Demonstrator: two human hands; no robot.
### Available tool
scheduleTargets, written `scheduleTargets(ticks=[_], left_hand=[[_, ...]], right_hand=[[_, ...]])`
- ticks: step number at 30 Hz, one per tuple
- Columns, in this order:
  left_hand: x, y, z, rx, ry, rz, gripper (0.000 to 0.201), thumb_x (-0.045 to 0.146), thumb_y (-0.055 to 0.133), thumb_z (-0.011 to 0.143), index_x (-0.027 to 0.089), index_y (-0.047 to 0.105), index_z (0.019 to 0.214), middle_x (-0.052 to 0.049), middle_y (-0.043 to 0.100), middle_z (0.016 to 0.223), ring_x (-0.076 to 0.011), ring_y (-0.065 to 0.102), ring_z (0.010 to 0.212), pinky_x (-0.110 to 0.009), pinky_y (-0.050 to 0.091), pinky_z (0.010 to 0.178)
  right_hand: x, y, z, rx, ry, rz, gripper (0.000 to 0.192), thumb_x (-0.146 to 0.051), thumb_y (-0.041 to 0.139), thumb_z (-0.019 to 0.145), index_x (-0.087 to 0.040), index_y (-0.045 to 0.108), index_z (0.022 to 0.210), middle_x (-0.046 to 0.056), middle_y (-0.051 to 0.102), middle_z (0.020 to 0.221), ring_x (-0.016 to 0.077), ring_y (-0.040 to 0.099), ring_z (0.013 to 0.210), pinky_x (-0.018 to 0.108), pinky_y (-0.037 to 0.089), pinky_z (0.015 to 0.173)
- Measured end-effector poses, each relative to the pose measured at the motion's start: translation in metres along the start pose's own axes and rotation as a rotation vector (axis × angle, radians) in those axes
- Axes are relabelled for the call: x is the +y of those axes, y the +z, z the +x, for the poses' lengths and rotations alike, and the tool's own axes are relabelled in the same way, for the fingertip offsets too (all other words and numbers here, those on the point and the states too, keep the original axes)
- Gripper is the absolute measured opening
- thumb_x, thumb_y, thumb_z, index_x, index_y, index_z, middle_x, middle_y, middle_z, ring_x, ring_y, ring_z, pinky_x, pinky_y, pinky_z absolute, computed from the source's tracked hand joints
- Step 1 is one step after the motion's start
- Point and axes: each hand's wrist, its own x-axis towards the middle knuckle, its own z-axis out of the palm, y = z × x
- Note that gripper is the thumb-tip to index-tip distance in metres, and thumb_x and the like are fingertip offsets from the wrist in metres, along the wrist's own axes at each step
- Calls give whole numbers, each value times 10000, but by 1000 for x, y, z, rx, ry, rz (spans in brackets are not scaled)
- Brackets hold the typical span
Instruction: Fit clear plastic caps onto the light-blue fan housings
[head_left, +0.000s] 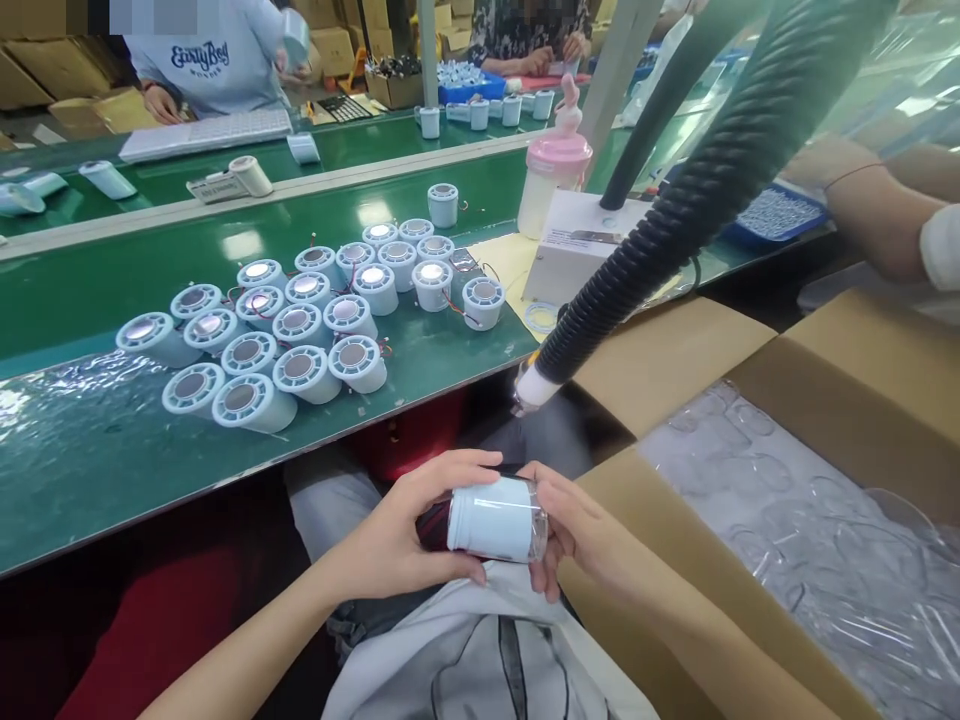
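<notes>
Over my lap, my left hand (431, 520) wraps around the left end of a light blue plastic cylinder housing (491, 518). At its other end sits a clear plastic cap (538, 522), gripped by the fingers of my right hand (574, 525). The housing lies on its side between both hands, and its left end is partly hidden in dark shadow. On the green bench (420, 385) ahead stand several similar light blue housings (300, 320), with round metallic discs on top and thin red and black wires on some.
A black corrugated hose (637, 270) with a white tip hangs just beyond my hands. Right of me, an open carton (750, 590) holds clear plastic pieces. A pink-lidded bottle (555, 170) and a white box (577, 250) stand on the bench. Other people work across and to the right.
</notes>
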Motion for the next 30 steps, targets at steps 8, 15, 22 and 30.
scheduleTargets(ticks=[8,15,22,30], left_hand=[[15,0,-7,-30,-2,104,643,182,768,725,345,482,1279,-77,500,1348,-250,482,1259,-378,423,1040],[26,7,-11,40,-288,-292,582,213,746,754,373,493,1253,-13,541,1207,-155,616,1008,-246,529,857],[25,5,-12,61,-338,-310,653,290,799,692,364,511,1274,-29,577,1235,-200,628,1016,-273,540,839],[22,-2,-13,-1,-354,-307,710,178,769,721,357,490,1348,-45,453,1448,-247,516,1256,-347,477,1019]], right_hand=[[0,11,-1,-44,154,29,652,-822,399,736,-180,472,824,2,603,540,101,523,342,160,377,291],[0,2,-11,33,-449,-552,724,-712,479,820,-196,413,1322,161,590,1211,256,642,986,360,570,773],[8,-10,-10,-49,-909,-892,611,-57,599,865,-370,440,1365,44,438,1448,204,445,1298,343,418,1056],[17,-2,-10,-123,-234,17,479,-388,732,801,-353,561,1247,15,668,1152,179,637,1008,287,527,839]])
